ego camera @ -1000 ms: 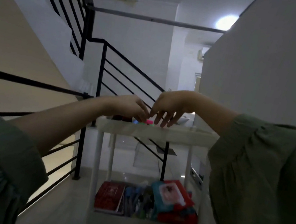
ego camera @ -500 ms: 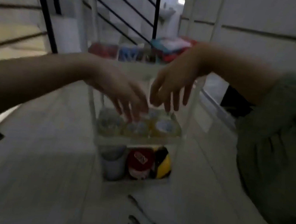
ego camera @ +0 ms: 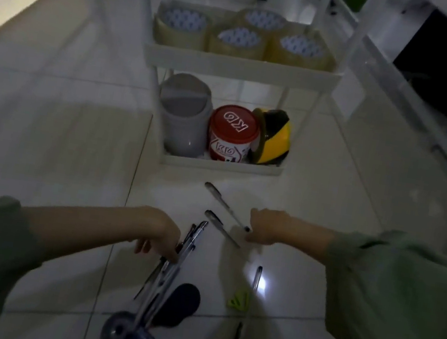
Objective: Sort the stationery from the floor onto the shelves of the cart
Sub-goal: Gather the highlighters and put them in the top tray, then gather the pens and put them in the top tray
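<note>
Right, cart (ego camera: 241, 68) sits ahead, pens still on the floor (ego camera: 49, 112). Your left hand (ego camera: 160, 237) grips the pen bundle (ego camera: 171, 272). Right hand (ego camera: 264, 227), fingers curled, touches the near end of a pen (ego camera: 225, 205) whose long axis runs away up-left toward the cart.

Pens (ego camera: 172, 263) bunched on floor tile; two more (ego camera: 225, 207) laid slantwise before white cart (ego camera: 241, 68).
</note>
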Demonstrator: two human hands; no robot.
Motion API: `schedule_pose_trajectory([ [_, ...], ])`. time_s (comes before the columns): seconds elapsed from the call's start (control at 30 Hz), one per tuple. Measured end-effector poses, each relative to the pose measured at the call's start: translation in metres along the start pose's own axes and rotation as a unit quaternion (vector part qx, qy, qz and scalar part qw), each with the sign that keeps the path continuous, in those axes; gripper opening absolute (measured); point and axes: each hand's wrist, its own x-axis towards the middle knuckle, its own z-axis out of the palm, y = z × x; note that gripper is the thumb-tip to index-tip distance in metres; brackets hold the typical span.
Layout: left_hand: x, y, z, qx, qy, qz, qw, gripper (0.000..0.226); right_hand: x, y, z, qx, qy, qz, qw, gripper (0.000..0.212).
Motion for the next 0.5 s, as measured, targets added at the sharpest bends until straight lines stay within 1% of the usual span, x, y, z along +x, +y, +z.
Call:
schedule_pose_trajectory([
  [0.07, 0.010, 0.001, 0.014, -0.026, 0.007, -0.016, 1.000, 0.062, 0.013, -0.009, 0.017, 0.033, 0.061, -0.016, 0.997, 0.066],
  [0.13, 0.023, 0.003, 0.027, -0.057, 0.044, -0.013, 0.997, 0.060, 0.031, -0.014, 0.029, 0.070, 0.114, -0.021, 0.991, 0.094],
  [0.17, 0.029, 0.006, 0.034, -0.076, 0.065, -0.014, 0.995, 0.058, 0.039, -0.015, 0.035, 0.078, 0.123, -0.025, 0.989, 0.104],
  [0.2, 0.035, 0.008, 0.040, -0.099, 0.083, -0.018, 0.991, 0.057, 0.047, -0.014, 0.042, 0.073, 0.122, -0.031, 0.989, 0.107],
  [0.27, 0.042, 0.013, 0.052, -0.118, 0.110, -0.022, 0.987, 0.064, 0.053, -0.014, 0.056, 0.054, 0.120, -0.033, 0.991, 0.101],
  [0.3, 0.043, 0.014, 0.056, -0.111, 0.125, -0.027, 0.986, 0.070, 0.055, -0.015, 0.063, 0.053, 0.137, -0.031, 0.989, 0.094],
  [0.33, 0.045, 0.015, 0.060, -0.105, 0.148, -0.030, 0.983, 0.072, 0.055, -0.017, 0.068, 0.055, 0.174, -0.028, 0.983, 0.085],
  [0.37, 0.047, 0.016, 0.063, -0.099, 0.171, -0.029, 0.980, 0.070, 0.056, -0.020, 0.069, 0.060, 0.186, -0.025, 0.981, 0.071],
  [0.4, 0.050, 0.017, 0.065, -0.096, 0.190, -0.028, 0.977, 0.066, 0.055, -0.021, 0.069, 0.054, 0.180, -0.024, 0.982, 0.055],
  [0.43, 0.052, 0.017, 0.068, -0.094, 0.206, -0.027, 0.974, 0.062, 0.056, -0.021, 0.071, 0.049, 0.201, -0.026, 0.978, 0.043],
  [0.47, 0.054, 0.017, 0.069, -0.094, 0.219, -0.027, 0.971, 0.059, 0.058, -0.022, 0.074, 0.022, 0.234, -0.036, 0.971, 0.041],
  [0.5, 0.054, 0.019, 0.070, -0.093, 0.228, -0.030, 0.969, 0.054, 0.058, -0.024, 0.075, 0.015, 0.239, -0.047, 0.970, 0.041],
])
